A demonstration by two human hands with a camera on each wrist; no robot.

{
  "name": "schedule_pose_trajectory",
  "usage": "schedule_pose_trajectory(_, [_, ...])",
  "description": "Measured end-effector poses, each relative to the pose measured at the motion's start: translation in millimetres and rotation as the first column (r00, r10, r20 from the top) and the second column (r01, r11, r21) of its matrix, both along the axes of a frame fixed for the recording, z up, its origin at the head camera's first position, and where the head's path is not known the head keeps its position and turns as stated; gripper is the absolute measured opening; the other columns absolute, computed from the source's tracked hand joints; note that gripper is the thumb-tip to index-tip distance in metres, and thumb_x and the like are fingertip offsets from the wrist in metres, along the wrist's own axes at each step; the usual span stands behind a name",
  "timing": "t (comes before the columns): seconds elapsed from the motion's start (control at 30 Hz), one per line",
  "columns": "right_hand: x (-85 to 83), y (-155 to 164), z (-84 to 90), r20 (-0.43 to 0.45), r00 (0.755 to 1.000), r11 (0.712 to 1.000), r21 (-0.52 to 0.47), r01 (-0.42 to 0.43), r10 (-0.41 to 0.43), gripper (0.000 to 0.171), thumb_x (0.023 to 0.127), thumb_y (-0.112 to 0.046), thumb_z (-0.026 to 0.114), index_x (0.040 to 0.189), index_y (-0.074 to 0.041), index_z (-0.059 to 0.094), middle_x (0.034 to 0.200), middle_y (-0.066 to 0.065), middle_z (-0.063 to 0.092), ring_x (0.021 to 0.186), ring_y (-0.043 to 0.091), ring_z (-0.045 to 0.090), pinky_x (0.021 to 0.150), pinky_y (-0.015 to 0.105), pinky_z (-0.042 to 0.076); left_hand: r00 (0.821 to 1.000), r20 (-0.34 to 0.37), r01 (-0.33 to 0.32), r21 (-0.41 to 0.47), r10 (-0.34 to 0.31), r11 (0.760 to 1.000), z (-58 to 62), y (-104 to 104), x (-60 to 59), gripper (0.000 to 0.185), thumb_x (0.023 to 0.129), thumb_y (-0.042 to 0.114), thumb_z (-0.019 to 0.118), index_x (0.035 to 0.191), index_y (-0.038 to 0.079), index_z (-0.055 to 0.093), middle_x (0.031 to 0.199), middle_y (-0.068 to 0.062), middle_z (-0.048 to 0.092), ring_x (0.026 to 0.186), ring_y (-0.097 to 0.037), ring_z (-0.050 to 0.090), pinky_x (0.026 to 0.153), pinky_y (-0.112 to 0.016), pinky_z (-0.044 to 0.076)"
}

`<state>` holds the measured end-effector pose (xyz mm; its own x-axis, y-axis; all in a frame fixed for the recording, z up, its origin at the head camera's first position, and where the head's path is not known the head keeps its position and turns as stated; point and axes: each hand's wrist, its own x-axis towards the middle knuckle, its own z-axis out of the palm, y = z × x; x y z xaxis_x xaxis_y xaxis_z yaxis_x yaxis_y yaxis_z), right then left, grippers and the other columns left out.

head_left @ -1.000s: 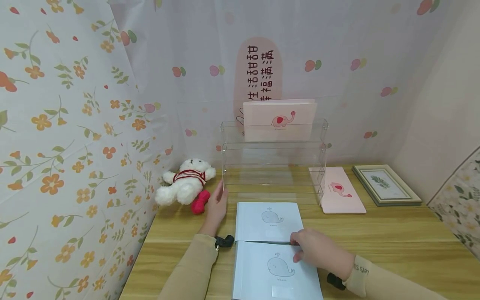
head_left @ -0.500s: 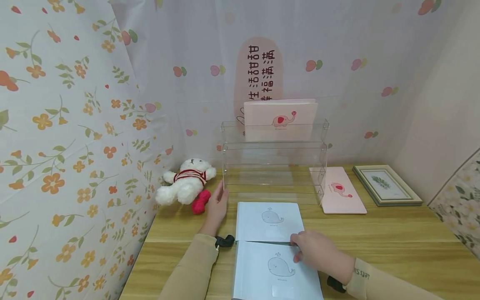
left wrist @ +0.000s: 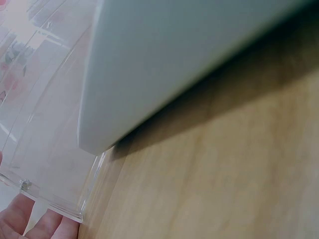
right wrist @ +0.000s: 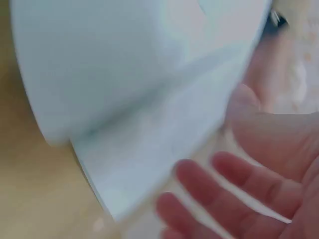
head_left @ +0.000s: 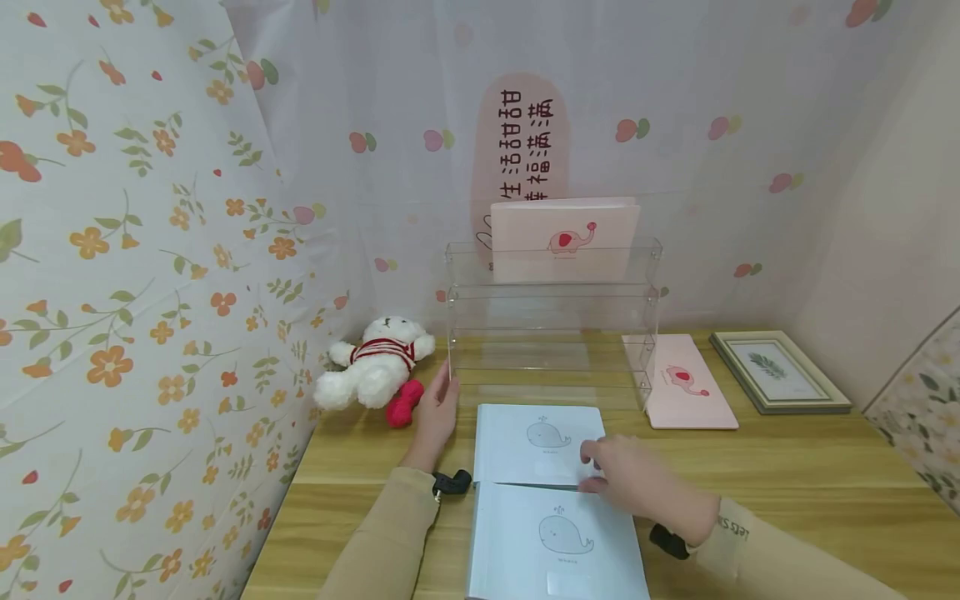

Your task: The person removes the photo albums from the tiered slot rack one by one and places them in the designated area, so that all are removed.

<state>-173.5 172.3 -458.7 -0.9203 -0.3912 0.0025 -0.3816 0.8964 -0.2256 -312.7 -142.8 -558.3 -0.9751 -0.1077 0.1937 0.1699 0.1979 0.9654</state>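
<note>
My left hand (head_left: 435, 410) rests against the left side of a clear acrylic tiered rack (head_left: 551, 312); its fingers (left wrist: 47, 225) show at the side panel in the left wrist view. My right hand (head_left: 648, 479) hovers over the right part of two pale blue whale-print notebooks, fingers parted and holding nothing. The far notebook (head_left: 510, 442) lies flat before the rack. Its lower edge meets the near notebook (head_left: 510, 533), which runs to the bottom of the head view. In the right wrist view the fingers (right wrist: 197, 181) are apart from the pale covers.
A pink elephant notebook (head_left: 525, 242) stands in the rack's top tier. Another pink notebook (head_left: 693, 379) lies flat at the rack's right, beside a framed leaf picture (head_left: 780, 371). A white plush bear (head_left: 378, 367) with a red bow lies left of my left hand.
My right hand has let go of the notebook's edge and risen slightly away, its fingers spreading. The left hand stays at the rack, and the notebooks lie as before.
</note>
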Motion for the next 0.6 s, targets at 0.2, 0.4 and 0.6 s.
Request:
schedule_pose_trajectory(0.2, [-31.8,21,36.7,-0.260,0.966,0.996,-0.087,-0.031,0.007,0.024,0.095,-0.031,0.088,0.106,-0.012,0.079,0.097,0.005,0.083,0.072,0.014,0.070,0.060,0.029,0.061,1.000,-0.002,-0.003,-0.002,0.003,1.000,-1.3,-1,-0.7,0.053,0.115,0.027,0.059,0.167,0.020,0.049,0.169,-0.011,0.053,0.159,-0.035,0.048,0.133,-0.055,0.041])
schedule_pose_trajectory(0.4, [-66.3,35,79.3,-0.431,0.899,0.973,-0.230,-0.027,-0.077,0.025,0.102,-0.022,0.080,0.118,-0.003,0.076,0.112,0.017,0.080,0.095,0.037,0.078,0.078,0.054,0.067,0.999,-0.034,0.003,0.008,-0.003,1.000,-2.2,-2,-1.7,0.053,0.115,0.026,0.059,0.167,0.018,0.050,0.169,-0.015,0.053,0.159,-0.036,0.049,0.132,-0.056,0.042])
schedule_pose_trajectory(0.6, [-99.4,47,108.7,-0.433,0.884,0.925,-0.381,-0.002,-0.177,0.035,0.105,-0.021,0.075,0.131,0.003,0.069,0.126,0.027,0.072,0.113,0.048,0.070,0.099,0.067,0.061,0.999,-0.026,0.023,0.016,-0.022,1.000,-2.1,-1,-1.8,0.054,0.115,0.025,0.059,0.167,0.016,0.049,0.170,-0.015,0.052,0.159,-0.036,0.048,0.132,-0.055,0.041])
